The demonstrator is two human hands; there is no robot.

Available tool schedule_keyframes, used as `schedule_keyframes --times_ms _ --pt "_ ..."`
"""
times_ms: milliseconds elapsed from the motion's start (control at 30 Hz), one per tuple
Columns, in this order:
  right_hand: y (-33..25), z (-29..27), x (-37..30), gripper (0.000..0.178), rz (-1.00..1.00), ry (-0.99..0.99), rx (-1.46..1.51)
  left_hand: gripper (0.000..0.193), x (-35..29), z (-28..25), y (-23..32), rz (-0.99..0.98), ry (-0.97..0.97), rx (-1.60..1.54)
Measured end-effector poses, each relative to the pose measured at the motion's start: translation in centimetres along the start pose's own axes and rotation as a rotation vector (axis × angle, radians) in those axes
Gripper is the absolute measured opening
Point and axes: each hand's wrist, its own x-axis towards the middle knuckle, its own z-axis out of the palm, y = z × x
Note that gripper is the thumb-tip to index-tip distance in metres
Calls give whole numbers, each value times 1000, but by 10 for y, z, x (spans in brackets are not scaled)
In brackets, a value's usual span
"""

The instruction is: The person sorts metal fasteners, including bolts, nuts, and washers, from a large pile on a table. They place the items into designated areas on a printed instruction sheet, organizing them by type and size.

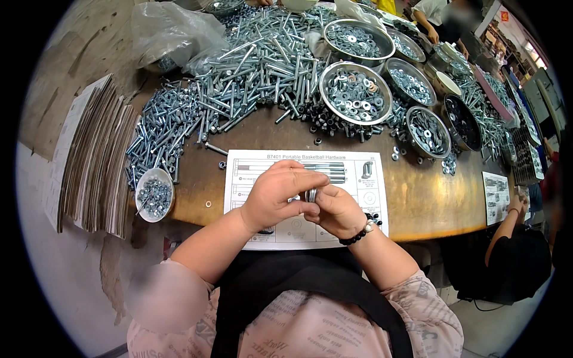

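My left hand [277, 194] and my right hand [339, 213] meet above a printed sheet [239, 206]. Between their fingertips is a small stack of metal washers [310, 195], partly covered by the fingers. Both hands are closed on it, the left from the left side and the right from below and the right. Just behind the hands, long bolt shapes [328, 173] run across the sheet; I cannot tell whether they are real or printed. Small black pieces [375, 218] sit at the sheet's right edge.
Behind the sheet lies a big heap of bolts [250, 77]. Metal bowls of washers [356, 95] stand back right. At left are a white bowl of nuts [154, 194] and stacked cardboard sheets [95, 161]. Other people work at right [507, 238] and at the far right back.
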Motion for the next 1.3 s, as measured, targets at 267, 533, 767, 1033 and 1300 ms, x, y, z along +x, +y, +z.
schedule_keyframes --times_ms 267,533,767,1033,1300 --pt "-6 14 -10 24 -8 116 -277 42 4 0 3 73 -48 198" --pt "-45 -19 -41 31 -271 472 -948 36 -7 22 4 -406 -213 57" --pt "-44 -46 -73 28 -380 614 -780 33 -27 90 -14 -434 -713 110" --pt "-49 -68 -95 27 -411 714 -731 28 -25 111 -19 -399 -741 181" --pt "-78 -108 -101 21 -457 864 -907 26 -26 111 -17 -420 -756 184"
